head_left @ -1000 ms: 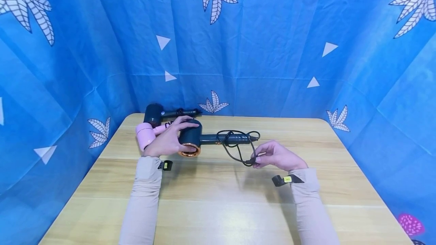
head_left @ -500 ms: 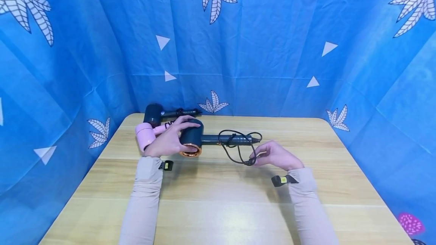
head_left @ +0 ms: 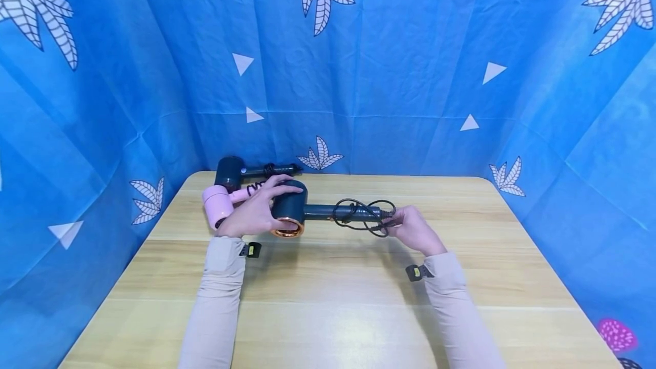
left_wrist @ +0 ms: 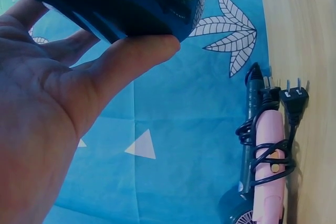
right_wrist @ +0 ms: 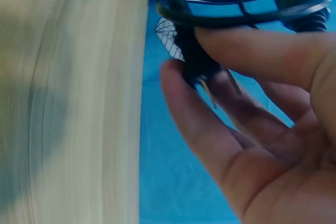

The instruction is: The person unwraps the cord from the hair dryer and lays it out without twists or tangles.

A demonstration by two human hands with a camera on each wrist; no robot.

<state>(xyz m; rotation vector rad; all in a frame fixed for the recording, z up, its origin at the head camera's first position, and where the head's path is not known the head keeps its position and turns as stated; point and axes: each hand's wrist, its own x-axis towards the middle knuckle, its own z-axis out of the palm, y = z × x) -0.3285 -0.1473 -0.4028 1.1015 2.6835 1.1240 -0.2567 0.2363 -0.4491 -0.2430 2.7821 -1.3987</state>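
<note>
A dark teal hair dryer (head_left: 289,204) with a copper-coloured ring lies sideways in the air over the table, handle to the right. My left hand (head_left: 251,212) grips its barrel, with the thumb at the ring and the fingers over the top. Black cord (head_left: 359,215) is looped loosely around the handle. My right hand (head_left: 412,229) is at the handle's end; in the right wrist view its thumb and fingers pinch the black two-pin plug (right_wrist: 197,59), prongs towards the palm. The left wrist view shows the barrel (left_wrist: 121,9) resting against the left thumb.
A pink hair dryer (head_left: 217,205) lies at the left, partly behind my left hand. Behind it, near the table's back left corner, is another dark hair dryer (head_left: 229,172). Both have wound cords. Blue curtains (head_left: 410,61) surround the wooden table (head_left: 328,312) at the back and sides.
My right hand has brought the plug up and in against the handle's end, and the cord loops have drawn closer to the handle. The left hand and dryer have barely moved.
</note>
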